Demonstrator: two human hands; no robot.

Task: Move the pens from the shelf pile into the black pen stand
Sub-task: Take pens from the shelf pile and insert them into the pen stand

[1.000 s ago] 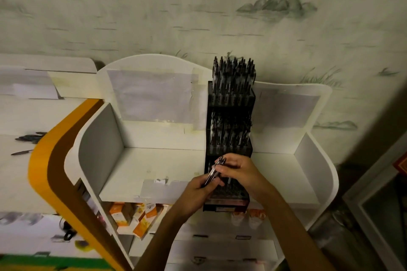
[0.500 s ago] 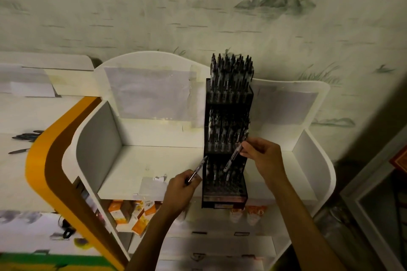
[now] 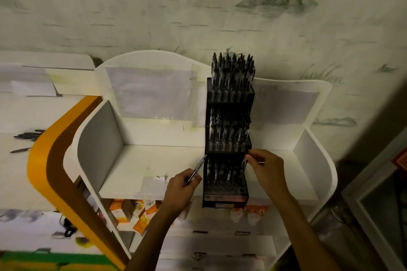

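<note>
Now both hands work at the lowest tier of the black stand [image 3: 229, 130], which rises between them. Left hand [image 3: 181, 191] curls around a spare pen [image 3: 197, 169], tip angled up toward the stand's left edge. Right hand [image 3: 267, 171] pinches a second pen [image 3: 244, 164] at the stand's right edge, apparently seating it. Likely risks: a missed hole lets the pen drop among its neighbours, or a nudge tips the tall, loaded stand. More pens [image 3: 27, 135] lie far left of the left hand.
</note>
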